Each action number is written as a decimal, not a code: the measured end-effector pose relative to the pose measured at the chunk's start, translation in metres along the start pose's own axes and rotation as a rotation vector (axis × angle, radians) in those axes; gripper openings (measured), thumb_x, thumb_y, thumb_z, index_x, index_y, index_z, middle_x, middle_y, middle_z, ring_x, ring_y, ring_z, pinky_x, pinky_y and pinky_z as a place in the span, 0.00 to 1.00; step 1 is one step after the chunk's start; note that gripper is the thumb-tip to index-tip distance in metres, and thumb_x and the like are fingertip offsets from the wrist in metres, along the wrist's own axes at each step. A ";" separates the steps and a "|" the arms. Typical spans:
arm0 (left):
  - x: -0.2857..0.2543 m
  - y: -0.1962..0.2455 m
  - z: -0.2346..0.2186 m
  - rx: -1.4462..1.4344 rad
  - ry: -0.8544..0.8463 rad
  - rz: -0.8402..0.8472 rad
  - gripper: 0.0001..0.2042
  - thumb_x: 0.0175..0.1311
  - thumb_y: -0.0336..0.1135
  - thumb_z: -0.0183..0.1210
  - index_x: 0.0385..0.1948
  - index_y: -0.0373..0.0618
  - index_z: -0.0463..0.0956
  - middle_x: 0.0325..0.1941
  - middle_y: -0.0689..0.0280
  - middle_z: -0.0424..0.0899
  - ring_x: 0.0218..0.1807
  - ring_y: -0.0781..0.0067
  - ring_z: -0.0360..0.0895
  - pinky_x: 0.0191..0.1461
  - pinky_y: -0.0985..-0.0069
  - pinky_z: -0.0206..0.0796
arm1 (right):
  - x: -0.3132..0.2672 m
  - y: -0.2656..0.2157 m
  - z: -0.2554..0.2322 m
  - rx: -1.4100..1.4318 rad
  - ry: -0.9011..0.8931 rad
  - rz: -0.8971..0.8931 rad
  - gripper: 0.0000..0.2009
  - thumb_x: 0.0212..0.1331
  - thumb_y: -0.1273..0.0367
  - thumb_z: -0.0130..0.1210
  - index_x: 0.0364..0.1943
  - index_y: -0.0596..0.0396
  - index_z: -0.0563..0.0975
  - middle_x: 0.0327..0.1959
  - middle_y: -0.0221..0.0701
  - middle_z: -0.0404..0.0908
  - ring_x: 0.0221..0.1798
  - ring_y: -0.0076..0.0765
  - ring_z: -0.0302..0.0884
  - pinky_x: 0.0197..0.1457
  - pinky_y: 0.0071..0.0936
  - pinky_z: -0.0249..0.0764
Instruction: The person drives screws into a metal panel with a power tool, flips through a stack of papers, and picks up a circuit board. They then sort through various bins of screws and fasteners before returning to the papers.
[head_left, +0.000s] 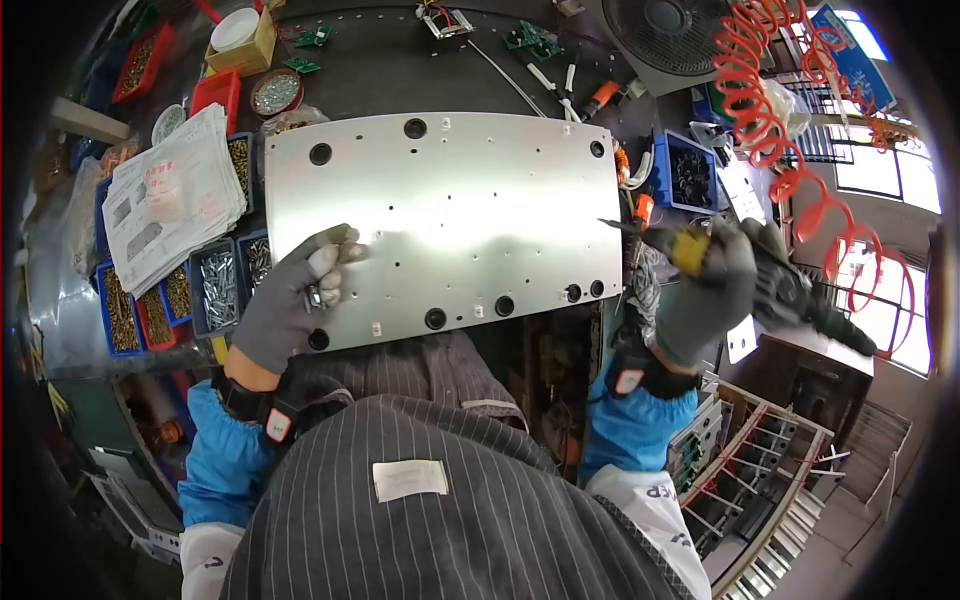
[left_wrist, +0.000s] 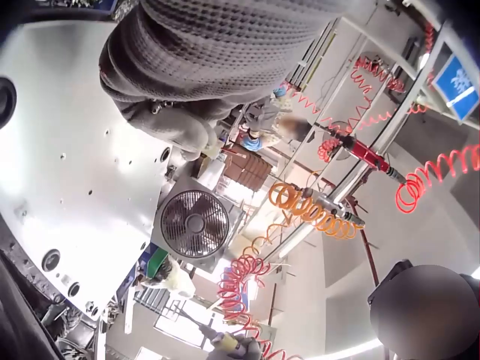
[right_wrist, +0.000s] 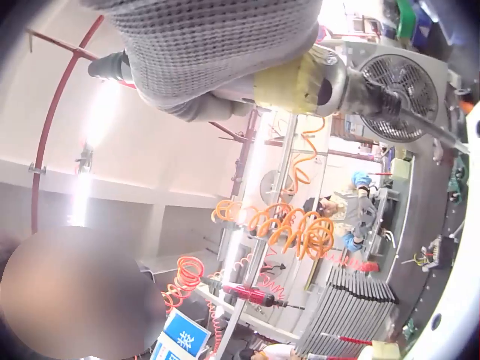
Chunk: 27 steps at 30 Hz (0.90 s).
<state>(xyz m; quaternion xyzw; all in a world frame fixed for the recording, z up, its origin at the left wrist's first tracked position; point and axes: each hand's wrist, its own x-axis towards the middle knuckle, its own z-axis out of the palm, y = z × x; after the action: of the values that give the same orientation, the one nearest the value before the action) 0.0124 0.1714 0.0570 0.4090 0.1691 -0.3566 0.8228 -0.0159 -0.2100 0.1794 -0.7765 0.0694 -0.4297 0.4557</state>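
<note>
fan (head_left: 666, 20): upper right | printed sheets (head_left: 180, 185): left | green circuit board (head_left: 533, 40): top

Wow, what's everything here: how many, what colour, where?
Flat metal panel: one, silver, centre
Workbench: one, dark, beneath panel
Power screwdriver: one, dark and yellow, right
Shiny metal pieces: count unclear, silver, near left
Printed paper sheets: several, white, left
Rectangular bins: several, blue and red, both sides
Circuit boards: several, green, beyond panel
Square-framed fan: one, grey, far right
Coiled hoses: several, red and orange, overhead
Gloved left hand: one, grey, fingers around metal pieces
Gloved right hand: one, grey, gripping screwdriver
</note>
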 end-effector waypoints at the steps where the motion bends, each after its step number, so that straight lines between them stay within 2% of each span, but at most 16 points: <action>1: 0.005 -0.011 0.007 -0.028 -0.045 -0.009 0.23 0.73 0.36 0.54 0.65 0.34 0.65 0.51 0.65 0.77 0.31 0.91 0.65 0.35 0.91 0.65 | 0.003 0.009 0.013 0.101 0.036 0.093 0.17 0.53 0.80 0.60 0.49 0.65 0.74 0.48 0.39 0.77 0.43 0.35 0.80 0.46 0.32 0.81; 2: 0.008 -0.019 0.017 -0.058 -0.090 -0.015 0.22 0.73 0.36 0.55 0.63 0.34 0.66 0.52 0.61 0.80 0.32 0.88 0.68 0.36 0.89 0.66 | 0.007 0.017 0.028 0.205 0.070 0.186 0.18 0.52 0.79 0.60 0.49 0.65 0.74 0.45 0.38 0.78 0.41 0.34 0.80 0.44 0.30 0.79; 3: 0.010 -0.024 0.029 -0.092 -0.153 -0.004 0.21 0.72 0.35 0.55 0.62 0.33 0.67 0.51 0.60 0.80 0.35 0.87 0.72 0.40 0.87 0.70 | 0.009 0.021 0.043 0.216 -0.011 0.102 0.18 0.52 0.80 0.61 0.49 0.63 0.75 0.41 0.36 0.80 0.37 0.30 0.79 0.43 0.29 0.77; 4: 0.011 -0.026 0.041 -0.090 -0.141 0.003 0.21 0.72 0.35 0.55 0.62 0.33 0.67 0.51 0.60 0.80 0.35 0.87 0.72 0.40 0.87 0.70 | 0.009 0.029 0.056 0.373 -0.022 0.219 0.17 0.52 0.80 0.61 0.48 0.63 0.75 0.39 0.34 0.80 0.34 0.26 0.78 0.39 0.25 0.76; 6: 0.013 -0.027 0.062 0.070 -0.067 -0.051 0.20 0.71 0.33 0.55 0.61 0.32 0.68 0.51 0.59 0.80 0.39 0.83 0.76 0.46 0.86 0.73 | 0.013 0.043 0.072 0.413 -0.132 0.308 0.18 0.52 0.81 0.61 0.48 0.63 0.74 0.39 0.35 0.81 0.32 0.23 0.76 0.36 0.21 0.74; 7: 0.016 -0.028 0.071 0.063 -0.051 -0.079 0.20 0.73 0.33 0.52 0.63 0.34 0.68 0.51 0.64 0.79 0.39 0.88 0.75 0.44 0.89 0.72 | 0.015 0.052 0.078 0.423 -0.140 0.315 0.18 0.52 0.81 0.61 0.48 0.63 0.74 0.39 0.35 0.81 0.32 0.23 0.76 0.36 0.21 0.74; 9: 0.023 -0.034 0.074 0.032 -0.062 -0.062 0.19 0.73 0.33 0.52 0.62 0.35 0.69 0.50 0.63 0.80 0.38 0.88 0.76 0.44 0.89 0.72 | 0.016 0.070 0.088 0.466 -0.239 0.284 0.16 0.54 0.80 0.58 0.49 0.66 0.74 0.44 0.37 0.79 0.44 0.32 0.80 0.51 0.30 0.78; 10: 0.025 -0.036 0.076 0.003 -0.087 -0.048 0.19 0.73 0.33 0.52 0.61 0.35 0.69 0.50 0.63 0.81 0.38 0.87 0.76 0.44 0.89 0.72 | 0.017 0.076 0.093 0.475 -0.249 0.289 0.16 0.54 0.80 0.58 0.49 0.66 0.74 0.44 0.37 0.79 0.44 0.32 0.80 0.51 0.30 0.78; 12: 0.030 -0.038 0.080 -0.008 -0.073 -0.050 0.18 0.73 0.33 0.52 0.61 0.35 0.70 0.50 0.62 0.81 0.37 0.87 0.76 0.45 0.89 0.72 | 0.020 0.084 0.098 0.494 -0.214 0.245 0.17 0.51 0.82 0.60 0.48 0.64 0.74 0.38 0.36 0.81 0.35 0.27 0.81 0.36 0.21 0.78; 14: 0.035 -0.040 0.084 -0.018 -0.062 -0.054 0.18 0.73 0.32 0.52 0.61 0.35 0.70 0.50 0.62 0.82 0.37 0.87 0.76 0.45 0.88 0.73 | 0.020 0.085 0.100 0.495 -0.227 0.239 0.17 0.51 0.82 0.61 0.47 0.64 0.75 0.37 0.37 0.81 0.37 0.29 0.82 0.36 0.23 0.79; 16: 0.041 -0.044 0.086 -0.052 -0.110 -0.048 0.18 0.74 0.32 0.52 0.61 0.36 0.70 0.51 0.62 0.81 0.38 0.87 0.76 0.46 0.88 0.73 | 0.020 0.083 0.102 0.506 -0.237 0.279 0.17 0.50 0.82 0.61 0.47 0.64 0.75 0.37 0.37 0.81 0.36 0.28 0.82 0.36 0.23 0.79; 22: 0.049 -0.047 0.094 -0.069 -0.095 -0.079 0.18 0.74 0.34 0.52 0.62 0.39 0.70 0.52 0.62 0.81 0.41 0.88 0.76 0.48 0.88 0.73 | 0.015 0.081 0.106 0.436 -0.312 0.265 0.17 0.51 0.83 0.62 0.47 0.63 0.76 0.37 0.34 0.82 0.35 0.25 0.80 0.39 0.22 0.79; 27: 0.053 -0.048 0.094 -0.094 -0.103 -0.099 0.18 0.74 0.33 0.52 0.61 0.38 0.70 0.53 0.62 0.81 0.42 0.87 0.77 0.49 0.88 0.73 | 0.012 0.078 0.111 0.438 -0.292 0.237 0.16 0.51 0.83 0.62 0.46 0.63 0.76 0.37 0.34 0.82 0.35 0.25 0.80 0.40 0.22 0.78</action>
<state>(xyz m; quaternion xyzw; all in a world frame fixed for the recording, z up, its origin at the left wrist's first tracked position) 0.0130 0.0538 0.0575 0.3420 0.1629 -0.4090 0.8302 0.0953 -0.1886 0.1033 -0.6998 -0.0009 -0.2618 0.6647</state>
